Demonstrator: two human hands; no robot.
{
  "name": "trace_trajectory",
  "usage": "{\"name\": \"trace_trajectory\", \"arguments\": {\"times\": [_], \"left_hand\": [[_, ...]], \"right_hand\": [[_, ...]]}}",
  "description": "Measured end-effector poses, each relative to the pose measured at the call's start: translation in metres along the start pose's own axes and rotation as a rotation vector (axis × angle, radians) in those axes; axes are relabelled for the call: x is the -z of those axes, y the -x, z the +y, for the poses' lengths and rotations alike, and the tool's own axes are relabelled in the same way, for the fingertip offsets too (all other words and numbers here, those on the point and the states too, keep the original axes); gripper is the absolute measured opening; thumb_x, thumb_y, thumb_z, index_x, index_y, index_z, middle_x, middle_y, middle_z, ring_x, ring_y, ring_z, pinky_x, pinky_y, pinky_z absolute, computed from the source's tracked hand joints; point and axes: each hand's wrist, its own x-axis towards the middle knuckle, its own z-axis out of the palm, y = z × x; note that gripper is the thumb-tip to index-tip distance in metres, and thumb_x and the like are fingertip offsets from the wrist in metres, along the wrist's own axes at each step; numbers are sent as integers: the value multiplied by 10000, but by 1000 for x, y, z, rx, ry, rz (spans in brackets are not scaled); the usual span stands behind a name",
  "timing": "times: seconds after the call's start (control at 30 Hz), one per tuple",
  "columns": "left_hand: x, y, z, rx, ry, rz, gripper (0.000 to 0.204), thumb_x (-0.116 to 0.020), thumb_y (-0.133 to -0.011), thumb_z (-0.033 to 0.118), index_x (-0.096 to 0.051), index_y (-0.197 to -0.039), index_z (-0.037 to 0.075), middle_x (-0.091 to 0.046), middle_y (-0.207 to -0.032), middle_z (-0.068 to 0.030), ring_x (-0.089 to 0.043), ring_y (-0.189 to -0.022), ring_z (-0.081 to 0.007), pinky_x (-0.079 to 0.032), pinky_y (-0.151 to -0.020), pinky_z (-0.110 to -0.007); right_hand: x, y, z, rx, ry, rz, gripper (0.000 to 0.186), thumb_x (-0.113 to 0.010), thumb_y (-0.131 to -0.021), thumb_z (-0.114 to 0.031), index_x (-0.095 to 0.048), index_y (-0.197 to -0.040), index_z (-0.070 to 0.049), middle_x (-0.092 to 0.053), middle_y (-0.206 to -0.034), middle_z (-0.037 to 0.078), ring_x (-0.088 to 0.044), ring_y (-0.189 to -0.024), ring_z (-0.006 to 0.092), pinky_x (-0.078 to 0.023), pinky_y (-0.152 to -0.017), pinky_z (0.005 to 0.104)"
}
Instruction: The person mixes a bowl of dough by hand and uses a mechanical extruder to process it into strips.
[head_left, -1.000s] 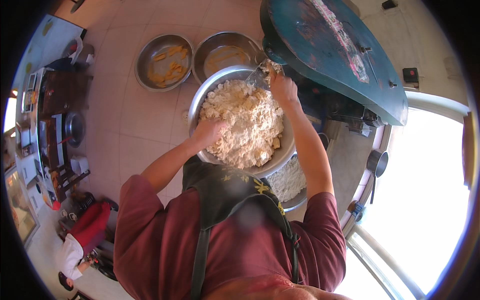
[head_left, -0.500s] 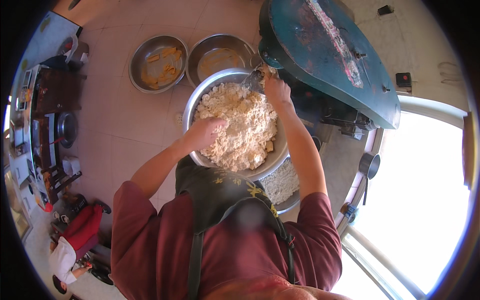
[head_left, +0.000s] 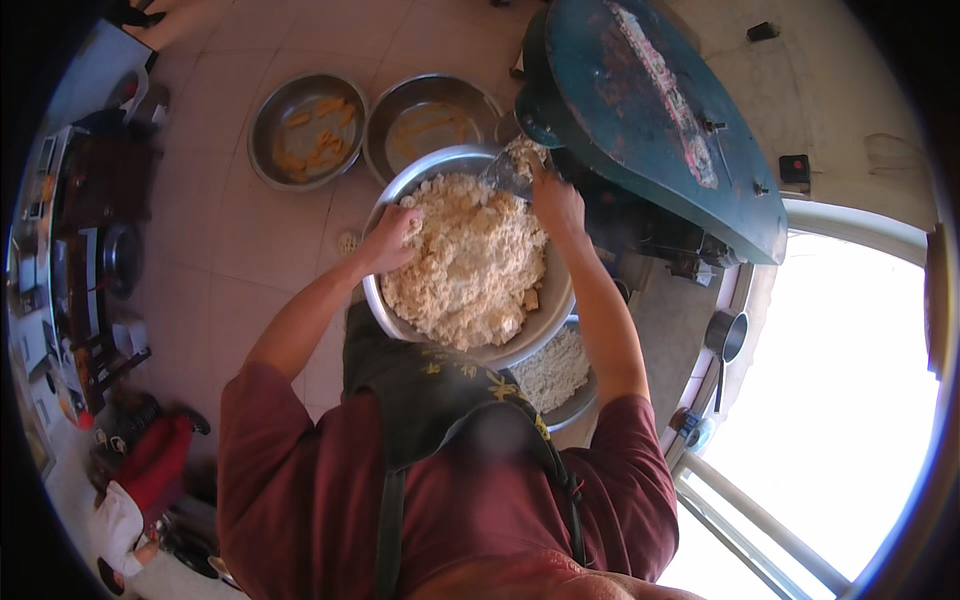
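A large steel bowl [head_left: 556,312] in front of me is heaped with pale, crumbly dough [head_left: 470,265]. At its left rim, my left hand [head_left: 388,242] is closed, with fingers curled into the edge of the dough. My right hand [head_left: 558,207] reaches over the far right rim, below the green machine [head_left: 625,95]. Its fingers close on a clump of crumbly dough [head_left: 526,155], though their tips are partly hidden. Beside that hand, a clear, shiny sheet-like piece [head_left: 506,174] slants over the bowl; its kind is unclear.
Two steel basins stand on the tiled floor beyond the bowl; the left basin [head_left: 262,150] and right basin [head_left: 385,120] contain yellowish pieces. A basin of white flour-like stuff [head_left: 556,372] sits under the bowl's near right side. A saucepan [head_left: 727,335] lies by the bright opening. Another person [head_left: 130,510] is at lower left.
My left hand has moved from over the dough outward and away from me to the bowl's left rim. My right hand stays by the machine.
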Motion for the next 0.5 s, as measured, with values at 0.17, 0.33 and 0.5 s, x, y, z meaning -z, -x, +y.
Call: {"name": "trace_trajectory", "arguments": {"times": [0.17,0.33,0.5], "left_hand": [[2,-2,-1,-108,-44,11,529,-591,-798,-49,-503,-1312,40,-469,-1244,-158,-519,-1119,-344,-470,-935,-381],[12,-11,-9,-178,-278,-63,518,-660,-841,68,-511,-1337,80,-471,-1329,-106,-562,-1142,-312,-523,-897,-395],[17,-9,7,-237,-400,16,478,-712,-826,145,-559,-1278,120,-487,-1320,-56,-630,-1030,-255,-575,-769,-380]], "right_hand": [[4,9,11,-60,62,-78,290,-460,-996,-291,-588,-1211,-145,-689,-874,200,-686,-754,401,-574,-659,503],[-20,-18,18,-191,54,-88,348,-450,-1001,-247,-542,-1332,-192,-698,-943,168,-692,-712,373,-581,-652,483],[-1,14,-8,-96,-42,12,350,-475,-983,-358,-616,-1068,-48,-669,-780,269,-669,-676,436,-545,-592,549]]}}
